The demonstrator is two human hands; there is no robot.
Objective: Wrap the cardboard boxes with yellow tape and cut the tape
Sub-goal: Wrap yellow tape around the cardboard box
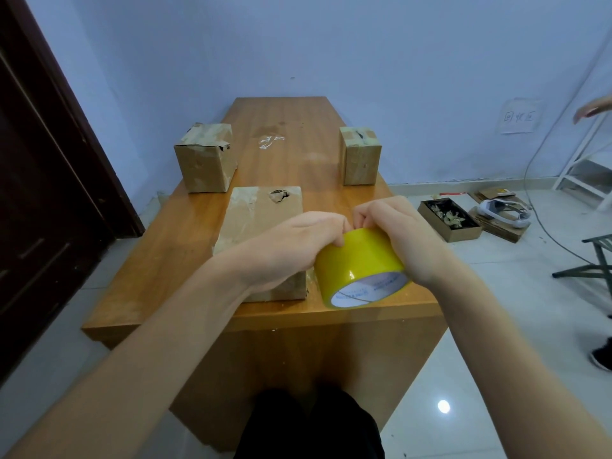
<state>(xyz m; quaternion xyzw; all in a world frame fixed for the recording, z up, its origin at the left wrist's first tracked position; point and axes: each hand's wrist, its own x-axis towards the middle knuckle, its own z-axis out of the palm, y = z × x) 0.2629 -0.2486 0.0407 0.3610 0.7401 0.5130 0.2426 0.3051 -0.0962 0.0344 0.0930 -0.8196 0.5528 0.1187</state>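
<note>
A person is standing at the near end of a wooden desk [291, 127], both bare forearms reaching in from the bottom of the head view. The right hand [407, 240] is gripping a roll of yellow tape [357, 266] from the right, fingers curled over its top edge, holding it tilted just above the desk's near right corner. The left hand [298, 246] is meeting it from the left, fingers [337, 241] pinched narrow against the roll's upper rim. The roll's white core is facing the camera and carrying blue printing, too small and curved to read.

Just behind the left hand, the nearest box [258, 220] is lying flat on the desk, its top patched with pale tape and torn open at one small hole near the far edge. Farther back, a second box [205, 160] is sitting at the left edge of the desk and a third box [360, 157] at the right edge, both upright and well apart, both showing pale tape across their tops. A crumpled scrap of clear tape [270, 140] is lying on the bare wood between them.

On the floor to the right, an open tray of scraps [448, 218] is resting beside flattened cardboard. A paper sign [518, 115] with three handwritten characters, not clearly legible, is stuck to the far wall.
</note>
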